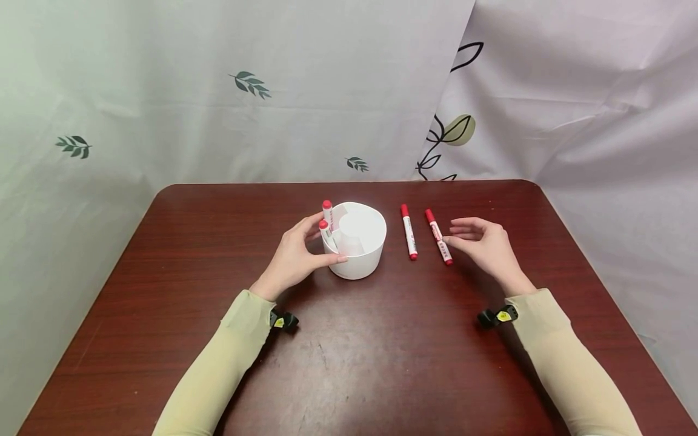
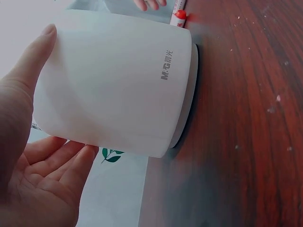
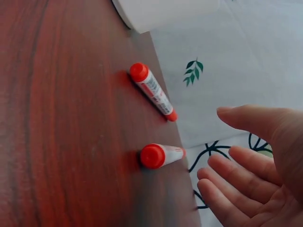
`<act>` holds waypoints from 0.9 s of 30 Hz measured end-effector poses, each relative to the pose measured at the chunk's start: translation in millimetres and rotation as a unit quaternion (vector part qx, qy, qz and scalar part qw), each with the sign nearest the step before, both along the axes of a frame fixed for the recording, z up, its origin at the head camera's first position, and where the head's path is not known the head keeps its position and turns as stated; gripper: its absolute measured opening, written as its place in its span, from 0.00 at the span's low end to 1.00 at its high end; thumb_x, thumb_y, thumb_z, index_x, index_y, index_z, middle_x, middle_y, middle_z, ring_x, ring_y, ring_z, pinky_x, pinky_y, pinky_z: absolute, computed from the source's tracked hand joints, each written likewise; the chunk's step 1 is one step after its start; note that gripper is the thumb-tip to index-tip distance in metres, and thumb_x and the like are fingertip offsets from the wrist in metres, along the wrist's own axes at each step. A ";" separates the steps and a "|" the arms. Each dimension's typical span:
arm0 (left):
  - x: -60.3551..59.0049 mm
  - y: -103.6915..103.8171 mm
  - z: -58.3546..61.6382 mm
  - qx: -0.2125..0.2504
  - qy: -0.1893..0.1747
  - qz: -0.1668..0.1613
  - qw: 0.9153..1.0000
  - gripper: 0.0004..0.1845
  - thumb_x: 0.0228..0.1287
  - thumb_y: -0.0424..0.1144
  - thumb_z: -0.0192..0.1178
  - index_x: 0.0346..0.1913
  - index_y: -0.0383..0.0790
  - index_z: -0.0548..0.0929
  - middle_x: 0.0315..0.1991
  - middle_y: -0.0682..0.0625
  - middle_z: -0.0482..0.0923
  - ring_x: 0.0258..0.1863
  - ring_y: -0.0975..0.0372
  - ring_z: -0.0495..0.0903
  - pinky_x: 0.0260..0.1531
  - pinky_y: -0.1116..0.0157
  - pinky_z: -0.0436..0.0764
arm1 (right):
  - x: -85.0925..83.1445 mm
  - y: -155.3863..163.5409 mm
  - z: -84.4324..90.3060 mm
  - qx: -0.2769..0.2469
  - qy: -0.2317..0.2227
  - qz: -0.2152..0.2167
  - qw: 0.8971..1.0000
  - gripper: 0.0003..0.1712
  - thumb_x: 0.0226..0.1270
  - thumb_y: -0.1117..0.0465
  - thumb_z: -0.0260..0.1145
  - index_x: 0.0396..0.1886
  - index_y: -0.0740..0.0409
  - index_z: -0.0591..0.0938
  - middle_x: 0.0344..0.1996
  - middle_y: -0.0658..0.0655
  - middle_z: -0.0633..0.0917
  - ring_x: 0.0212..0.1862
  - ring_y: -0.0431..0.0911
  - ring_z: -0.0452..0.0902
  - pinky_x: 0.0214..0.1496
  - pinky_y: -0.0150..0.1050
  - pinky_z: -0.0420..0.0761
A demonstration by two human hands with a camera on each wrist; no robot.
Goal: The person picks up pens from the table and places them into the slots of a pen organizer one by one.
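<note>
A white round pen holder point(image 1: 362, 254) point(image 2: 113, 85) stands on the dark wooden table point(image 1: 382, 351). Two red-capped markers point(image 1: 327, 221) stand in it at its left rim. My left hand point(image 1: 297, 254) point(image 2: 33, 156) holds the holder from the left, thumb on its near wall and fingers round its far side. Two more red-capped markers lie on the table right of the holder, one point(image 1: 409, 233) point(image 3: 152, 90) nearer it and one point(image 1: 438, 237) point(image 3: 158, 156) further right. My right hand point(image 1: 485, 245) point(image 3: 255, 161) hovers open just right of the right marker, fingertips close to it.
Bare tabletop stretches in front of the holder toward me. A pale curtain with leaf prints point(image 1: 251, 85) hangs behind and beside the table. The table's back edge and right edge lie close to the markers.
</note>
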State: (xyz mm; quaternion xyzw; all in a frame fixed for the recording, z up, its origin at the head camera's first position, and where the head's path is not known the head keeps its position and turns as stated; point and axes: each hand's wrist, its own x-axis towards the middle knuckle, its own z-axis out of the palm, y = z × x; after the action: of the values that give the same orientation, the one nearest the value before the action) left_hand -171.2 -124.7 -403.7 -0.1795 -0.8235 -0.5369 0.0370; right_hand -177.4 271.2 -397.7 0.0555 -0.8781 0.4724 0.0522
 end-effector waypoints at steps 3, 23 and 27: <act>-0.3 -0.6 -0.1 -0.001 -0.003 0.000 1.000 0.49 0.46 0.48 0.84 0.72 0.45 0.73 0.61 0.52 0.78 0.58 0.61 0.79 0.60 0.64 0.78 | -0.6 0.3 -5.0 0.016 -0.009 -0.003 1.000 0.29 0.59 0.55 0.80 0.57 0.65 0.84 0.47 0.62 0.88 0.42 0.43 0.88 0.41 0.21 0.81; 0.6 -0.2 3.4 -0.005 -0.017 -0.005 1.000 0.49 0.46 0.46 0.84 0.73 0.43 0.72 0.61 0.50 0.78 0.57 0.58 0.81 0.60 0.61 0.79 | -5.3 -11.1 -20.6 0.084 -0.043 -0.032 0.995 0.26 0.55 0.61 0.82 0.52 0.67 0.85 0.35 0.60 0.88 0.31 0.43 0.85 0.29 0.26 0.80; 1.1 -0.6 4.2 -0.006 -0.021 -0.004 1.000 0.49 0.47 0.46 0.84 0.73 0.43 0.71 0.62 0.50 0.77 0.57 0.58 0.81 0.60 0.61 0.79 | -6.6 -10.9 -20.4 0.087 -0.045 -0.029 0.995 0.25 0.55 0.62 0.82 0.51 0.68 0.85 0.32 0.59 0.88 0.28 0.41 0.83 0.27 0.27 0.79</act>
State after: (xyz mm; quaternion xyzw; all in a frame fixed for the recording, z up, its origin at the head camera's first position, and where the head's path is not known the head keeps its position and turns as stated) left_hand -170.1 -125.3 -399.5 -0.1719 -0.8265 -0.5358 0.0165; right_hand -184.0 260.3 -418.1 0.0133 -0.9184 0.3948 0.0215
